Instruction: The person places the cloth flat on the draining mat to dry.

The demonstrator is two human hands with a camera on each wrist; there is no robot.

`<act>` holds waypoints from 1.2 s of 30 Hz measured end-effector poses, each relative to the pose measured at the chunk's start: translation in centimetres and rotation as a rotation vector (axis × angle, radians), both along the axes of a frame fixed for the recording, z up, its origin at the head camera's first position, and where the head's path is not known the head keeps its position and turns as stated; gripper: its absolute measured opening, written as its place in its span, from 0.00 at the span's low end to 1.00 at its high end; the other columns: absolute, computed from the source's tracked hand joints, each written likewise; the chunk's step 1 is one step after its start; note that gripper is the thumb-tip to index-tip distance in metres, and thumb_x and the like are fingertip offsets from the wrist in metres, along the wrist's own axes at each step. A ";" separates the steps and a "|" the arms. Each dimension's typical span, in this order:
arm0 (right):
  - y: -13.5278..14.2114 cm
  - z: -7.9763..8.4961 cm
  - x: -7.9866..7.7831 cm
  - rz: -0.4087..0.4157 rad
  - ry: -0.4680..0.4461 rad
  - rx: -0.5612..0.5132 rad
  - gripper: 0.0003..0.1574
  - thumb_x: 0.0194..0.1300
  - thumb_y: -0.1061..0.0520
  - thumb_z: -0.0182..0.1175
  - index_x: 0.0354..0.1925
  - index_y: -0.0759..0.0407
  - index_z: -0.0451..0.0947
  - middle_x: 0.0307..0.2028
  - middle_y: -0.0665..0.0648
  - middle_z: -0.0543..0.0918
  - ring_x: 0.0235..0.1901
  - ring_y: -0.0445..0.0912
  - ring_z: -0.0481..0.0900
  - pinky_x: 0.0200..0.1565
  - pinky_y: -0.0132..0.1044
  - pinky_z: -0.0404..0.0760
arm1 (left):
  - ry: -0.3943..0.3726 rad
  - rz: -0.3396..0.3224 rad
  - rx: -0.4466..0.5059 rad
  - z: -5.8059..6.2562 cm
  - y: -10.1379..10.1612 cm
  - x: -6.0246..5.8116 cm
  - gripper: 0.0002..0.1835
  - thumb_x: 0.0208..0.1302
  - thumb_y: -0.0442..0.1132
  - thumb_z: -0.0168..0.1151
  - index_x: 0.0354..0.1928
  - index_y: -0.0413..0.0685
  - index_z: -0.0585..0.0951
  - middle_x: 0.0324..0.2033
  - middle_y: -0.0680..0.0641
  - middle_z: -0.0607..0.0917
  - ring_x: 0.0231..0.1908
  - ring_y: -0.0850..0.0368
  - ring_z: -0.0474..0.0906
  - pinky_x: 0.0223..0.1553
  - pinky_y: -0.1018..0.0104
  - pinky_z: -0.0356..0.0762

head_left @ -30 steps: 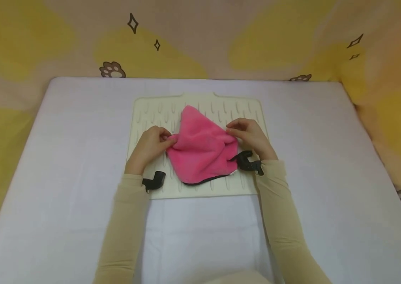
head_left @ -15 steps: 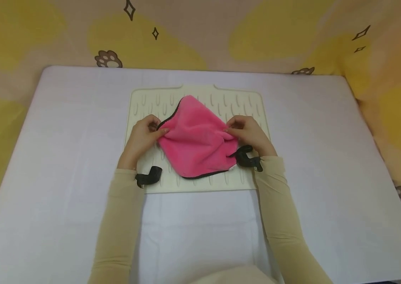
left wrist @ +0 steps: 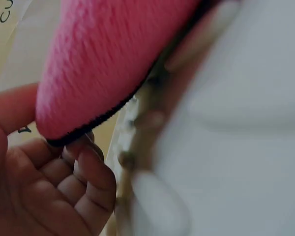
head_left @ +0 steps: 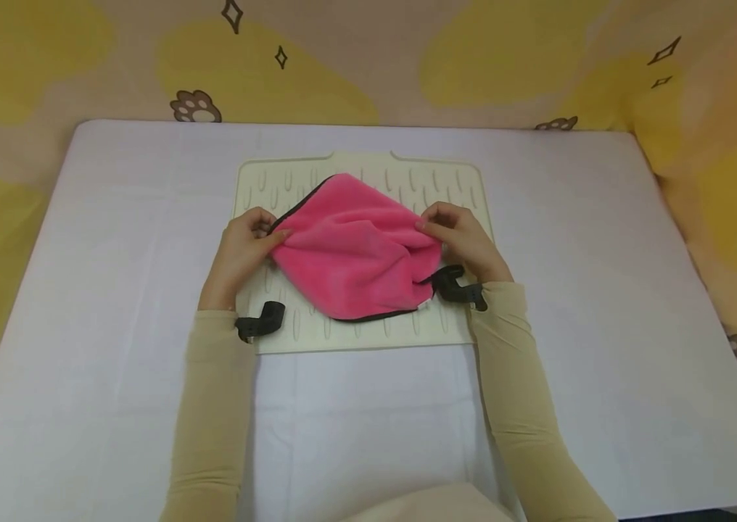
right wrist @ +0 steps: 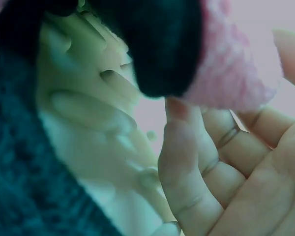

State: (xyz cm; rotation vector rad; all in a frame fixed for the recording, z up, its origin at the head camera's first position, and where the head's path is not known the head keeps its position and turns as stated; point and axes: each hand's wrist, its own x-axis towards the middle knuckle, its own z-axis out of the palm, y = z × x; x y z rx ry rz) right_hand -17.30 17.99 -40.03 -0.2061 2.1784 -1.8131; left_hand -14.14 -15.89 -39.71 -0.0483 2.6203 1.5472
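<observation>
A pink plush cloth (head_left: 349, 254) with dark edging is spread between my hands over a cream ridged mat (head_left: 283, 326). My left hand (head_left: 246, 243) pinches its left corner between thumb and fingers; the left wrist view shows the fuzzy pink cloth (left wrist: 113, 64) with its black hem at those fingertips. On the other side, my right hand (head_left: 463, 235) pinches the right part, where the cloth is bunched into folds. A dark underside shows beside the pink pile in the right wrist view, above the fingers (right wrist: 182, 162). A small white tag (head_left: 424, 304) sticks out at the lower right edge.
The mat lies on a table with a white cover (head_left: 146, 406). Behind the table hangs a yellow and beige patterned curtain (head_left: 473, 58). Black wrist cameras (head_left: 264, 319) are strapped at both wrists, the right one overlapping the cloth's edge.
My left hand has moved left and slightly away from me, drawing the cloth's left corner outward so it lies wider and more of its dark edge shows. The right hand keeps its grip, nearly still.
</observation>
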 end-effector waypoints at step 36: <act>1.6 0.9 0.2 0.270 -0.142 0.194 0.15 0.68 0.54 0.55 0.35 0.68 0.76 0.22 0.54 0.76 0.20 0.43 0.74 0.27 0.33 0.77 | -0.003 -0.001 -0.034 0.1 -1.3 0.4 0.13 0.65 0.40 0.61 0.40 0.34 0.78 0.27 0.49 0.78 0.24 0.67 0.70 0.28 0.75 0.68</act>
